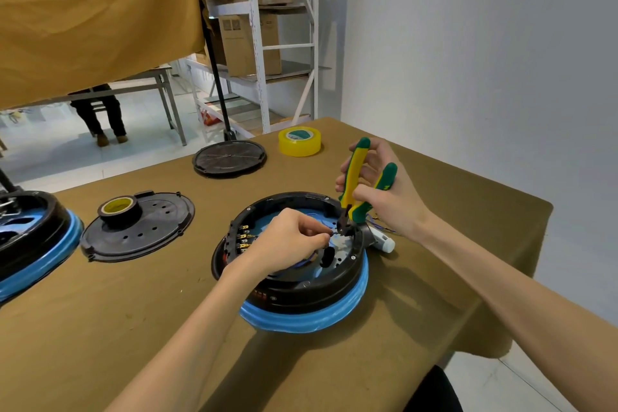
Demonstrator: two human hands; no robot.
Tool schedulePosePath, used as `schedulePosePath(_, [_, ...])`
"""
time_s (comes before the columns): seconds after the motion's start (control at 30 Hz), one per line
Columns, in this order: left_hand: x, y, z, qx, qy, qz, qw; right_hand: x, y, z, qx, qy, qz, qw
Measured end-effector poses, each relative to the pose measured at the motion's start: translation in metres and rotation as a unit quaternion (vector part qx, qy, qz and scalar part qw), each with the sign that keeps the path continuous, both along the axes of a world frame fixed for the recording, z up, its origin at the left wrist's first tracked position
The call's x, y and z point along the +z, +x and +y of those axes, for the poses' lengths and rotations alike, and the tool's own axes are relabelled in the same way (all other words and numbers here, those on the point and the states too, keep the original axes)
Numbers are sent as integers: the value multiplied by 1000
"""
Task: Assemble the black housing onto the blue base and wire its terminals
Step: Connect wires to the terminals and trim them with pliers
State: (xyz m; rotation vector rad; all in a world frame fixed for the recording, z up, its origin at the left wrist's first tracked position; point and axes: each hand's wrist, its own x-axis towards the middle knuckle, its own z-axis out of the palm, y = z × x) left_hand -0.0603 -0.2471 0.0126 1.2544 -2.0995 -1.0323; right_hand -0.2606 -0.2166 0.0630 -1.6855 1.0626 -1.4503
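A counter (133, 328) covered in brown cloth fills the lower frame, with a pale wall at right, a white shelf rack (264, 37) holding cardboard boxes at upper centre, and a hanging tan cloth (93, 10) at upper left. On the counter sit a yellow tape roll (300, 141), a black grille disc (229, 158), and a black lid (140, 227) carrying a dark tape roll (119, 208). At centre, the black housing (314, 288) sits on the blue base (307, 319). The left hand (287, 239) reaches over the housing's open top, fingers curled and pinching something small I cannot make out. The right hand (381, 191), just above the housing's far rim, grips green-and-yellow pliers (356, 191) held nose-down, tips inside the housing beside the left fingertips.
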Motion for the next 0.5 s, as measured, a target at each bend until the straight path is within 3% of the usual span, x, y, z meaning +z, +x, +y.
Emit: schedulePosePath(0.5, [-1, 1, 1, -11, 17, 24, 1000, -10, 7, 11, -5, -82, 63, 995])
